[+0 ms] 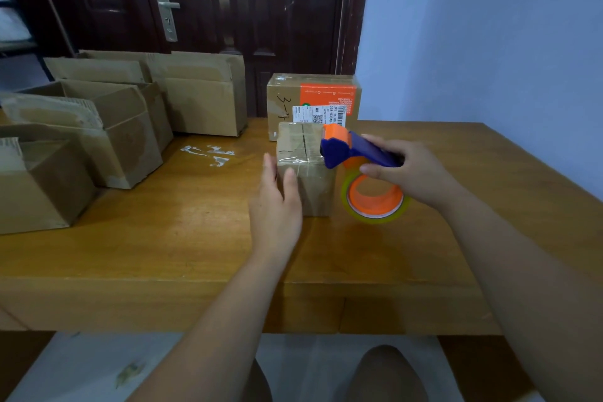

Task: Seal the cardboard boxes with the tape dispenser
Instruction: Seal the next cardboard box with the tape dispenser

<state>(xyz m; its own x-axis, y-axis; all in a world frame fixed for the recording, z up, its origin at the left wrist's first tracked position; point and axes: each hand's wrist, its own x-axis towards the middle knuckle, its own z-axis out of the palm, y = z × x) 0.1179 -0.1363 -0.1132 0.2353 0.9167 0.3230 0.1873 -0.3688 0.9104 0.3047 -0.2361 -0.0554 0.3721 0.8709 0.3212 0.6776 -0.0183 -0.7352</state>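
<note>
A small cardboard box [305,173] stands near the middle of the wooden table [163,238]. Its top flaps are closed and clear tape lies across them. The left hand [277,206] keeps its fingers straight and lies flat against the side of the box at 8 o'clock; it holds nothing. The right hand [408,173] is curled round the blue handle of the tape dispenser [355,148], at 3 o'clock from the box. The dispenser's head is at the top edge of the box on that side; whether it touches, I cannot tell. The tape roll [375,202] with its orange core hangs under this hand. At 12 o'clock, just behind the small box, stands a larger box [293,98] with an orange label. At 9 to 10 o'clock several open boxes [114,140] stand together.
</note>
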